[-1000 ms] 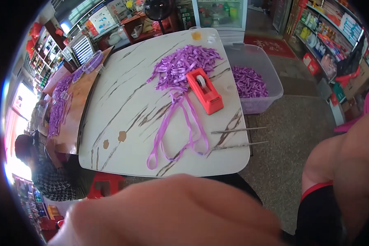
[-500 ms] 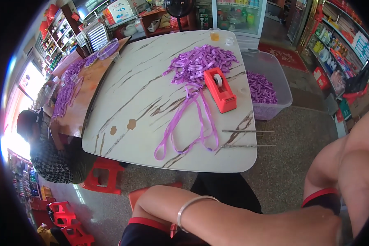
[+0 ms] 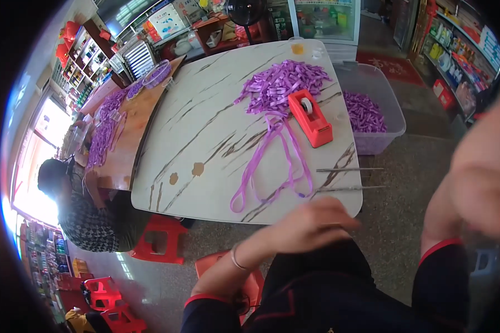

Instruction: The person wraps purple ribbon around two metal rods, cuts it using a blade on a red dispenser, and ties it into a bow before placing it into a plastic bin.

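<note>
Purple ribbon straps: laid out in long, narrow loops at the near right of the table, far ends meeting the heaped pile of short purple ribbon pieces. Red tape dispenser: roll fitted, just right of the straps. Two thin metal rods: lying apart, right ends overhanging the right edge.

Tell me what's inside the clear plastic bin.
The clear plastic bin holds a heap of purple strips; whatever lies beneath the top layer is covered and can't be made out.
</note>
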Motion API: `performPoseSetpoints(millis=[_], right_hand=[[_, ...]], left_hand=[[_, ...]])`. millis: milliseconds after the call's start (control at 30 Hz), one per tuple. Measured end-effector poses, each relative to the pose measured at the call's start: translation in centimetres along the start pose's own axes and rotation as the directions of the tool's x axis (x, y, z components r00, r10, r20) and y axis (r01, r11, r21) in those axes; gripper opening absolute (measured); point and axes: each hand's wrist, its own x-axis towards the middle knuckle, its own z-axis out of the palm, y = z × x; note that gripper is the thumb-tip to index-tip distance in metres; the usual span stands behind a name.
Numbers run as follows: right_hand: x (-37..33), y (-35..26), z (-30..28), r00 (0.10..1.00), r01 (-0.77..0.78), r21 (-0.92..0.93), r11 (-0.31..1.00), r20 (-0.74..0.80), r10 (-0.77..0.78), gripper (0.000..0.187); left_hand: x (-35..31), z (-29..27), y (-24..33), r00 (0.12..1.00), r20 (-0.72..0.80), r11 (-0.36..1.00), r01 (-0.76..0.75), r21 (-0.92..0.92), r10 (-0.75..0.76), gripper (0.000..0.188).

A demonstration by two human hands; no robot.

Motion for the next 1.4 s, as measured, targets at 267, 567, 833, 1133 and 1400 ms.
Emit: performPoseSetpoints(millis=[267, 567, 833, 1133, 1400], right_hand=[[-19.3, -2.3, 12.3, 0.388, -0.591, -0.356, 0.724, 0.661, 0.642, 0.031], [-23.0, -4.2, 14.6, 0.492, -0.515, -0.363, 0.776, 0.616, 0.615, 0.022], [-15.6, -1.4, 8.1, 0.333, -0.941, 0.152, 0.301, 0.278, 0.901, 0.021], [-6.8, -3.7, -5.0, 0.395, -0.912, 0.112, 0.395, -0.021, 0.918, 0.019], [-8.5, -5.2, -3.9, -0.042, -0.980, -0.193, 0.057, 0.472, 0.881, 0.008]], left_hand=[[-9.3, -3.2, -8.5, 0.830, -0.457, 0.415, 0.556, 0.720, -0.320, 0.080], [-9.7, -3.2, -11.7, 0.717, -0.550, 0.256, 0.680, 0.687, -0.428, 0.079], [-9.7, -3.8, -12.8, 0.708, -0.566, 0.259, 0.693, 0.673, -0.424, 0.080], [-7.5, -5.0, -16.2, 0.705, -0.585, 0.284, 0.703, 0.652, -0.401, 0.082], [-3.2, -9.8, -9.4, 0.741, -0.426, 0.001, 0.499, 0.867, -0.519, 0.072]])
